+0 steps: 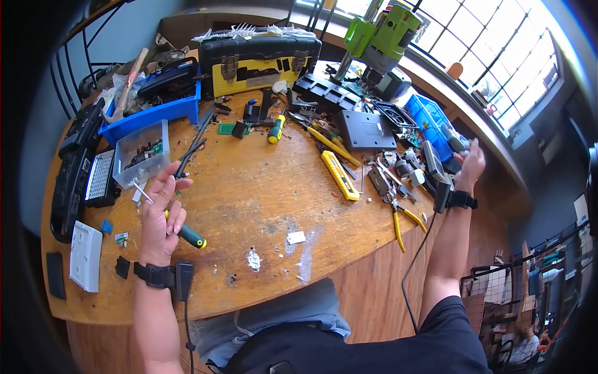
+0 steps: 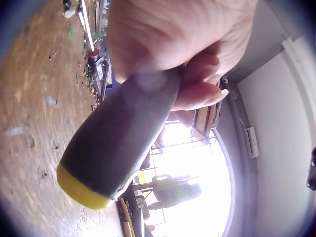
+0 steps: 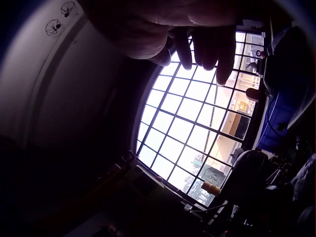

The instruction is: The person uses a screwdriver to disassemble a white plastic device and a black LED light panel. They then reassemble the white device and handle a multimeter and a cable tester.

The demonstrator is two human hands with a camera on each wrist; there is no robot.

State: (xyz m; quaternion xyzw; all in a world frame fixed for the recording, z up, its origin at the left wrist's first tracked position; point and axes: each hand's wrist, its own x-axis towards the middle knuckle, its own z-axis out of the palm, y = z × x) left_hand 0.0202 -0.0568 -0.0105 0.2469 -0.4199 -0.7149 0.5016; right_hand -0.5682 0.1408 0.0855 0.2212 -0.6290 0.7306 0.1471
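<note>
My left hand (image 1: 161, 215) grips a screwdriver (image 1: 192, 237) over the left part of the wooden table. Its dark green handle with a yellow end sticks out below the palm, and the metal shaft (image 1: 143, 192) points up and left toward a clear plastic box (image 1: 142, 153). The left wrist view shows the thick handle (image 2: 118, 133) close up, fingers curled round its upper part. Raised at the table's right side, my right hand (image 1: 471, 165) is beside a blue bin (image 1: 430, 128). In the right wrist view its fingers (image 3: 226, 61) hang loosely bent, holding nothing visible.
Yellow-handled pliers (image 1: 399, 227), a yellow utility knife (image 1: 339, 176) and loose parts crowd the right side. Another screwdriver (image 1: 276, 129) lies mid-table. Behind stand a yellow-black toolbox (image 1: 261, 71) and a green drill press (image 1: 392, 37). A white plastic case (image 1: 85, 257) lies front left.
</note>
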